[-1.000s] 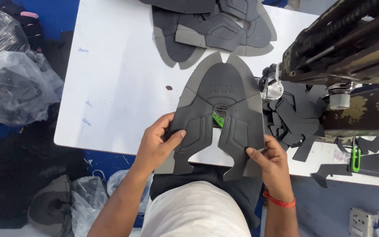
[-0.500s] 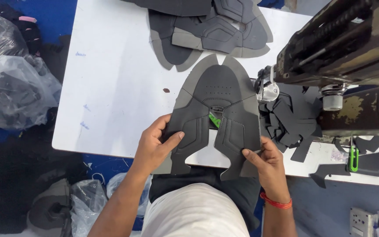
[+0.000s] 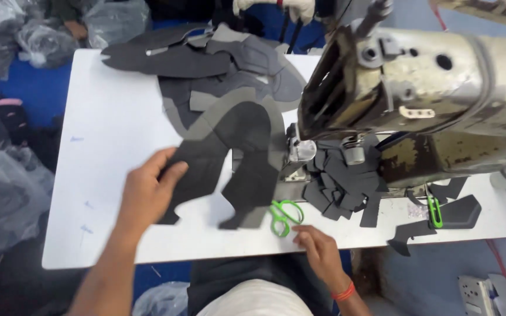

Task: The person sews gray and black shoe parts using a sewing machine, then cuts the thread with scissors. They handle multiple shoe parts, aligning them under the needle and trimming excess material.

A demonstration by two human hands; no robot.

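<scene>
My left hand (image 3: 147, 190) lay open, pinning the upper (image 3: 229, 158) mid-frame beside the machine (image 3: 417, 99). Right hand (image 3: 320, 251), loosely open, touched the snips (image 3: 282, 215) lower centre. Best kept the upper flat, snips gripped by the loops.

We see our own two arms reaching in from the six o'clock edge of the view, both bare from elbow to fingertips, with no sleeves, gloves or rings that we can make out. Our left hand (image 3: 147, 190) carries nothing on its wrist. Our right hand (image 3: 317, 248) has a thin red band (image 3: 344, 292) looped around the wrist, at about five o'clock from the knuckles. Below, at six o'clock, we wear a pale, whitish top (image 3: 256, 298), and above it a strip of dark grey garment (image 3: 247, 272) across our lap.
</scene>
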